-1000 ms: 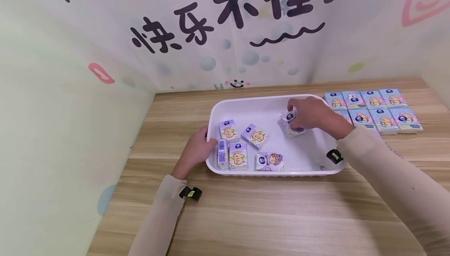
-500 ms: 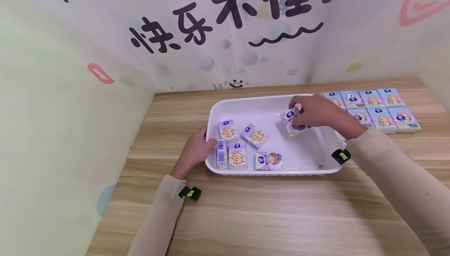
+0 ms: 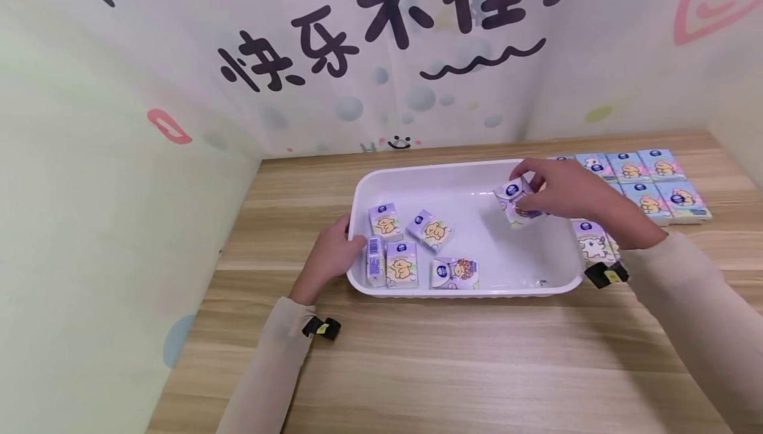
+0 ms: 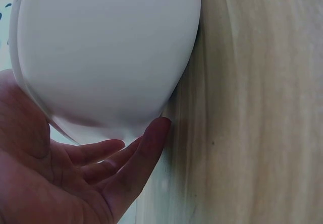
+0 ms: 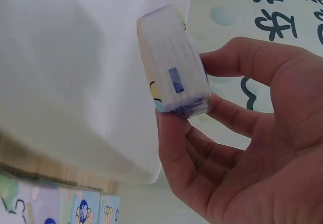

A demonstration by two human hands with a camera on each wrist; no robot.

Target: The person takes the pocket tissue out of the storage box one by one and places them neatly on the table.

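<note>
My right hand pinches a small purple-and-white tissue pack above the right part of a white plastic basin. Seen from the right wrist, the tissue pack turns its narrow wrapped side to the camera, with thumb and fingers at its edges. My left hand holds the basin's left end, thumb at the rim. In the left wrist view its fingers lie against the outer wall of the basin. Several purple tissue packs lie apart or side by side in the basin's left half; one stands on its edge.
Blue tissue packs lie in two neat rows on the wooden table, right of the basin. A purple tissue pack lies in front of them, partly hidden by the right arm. A printed cloth hangs behind the table.
My right hand has lifted the tissue pack and moved it rightward toward the basin's right end. The left hand and the other packs in the basin stay in place.
</note>
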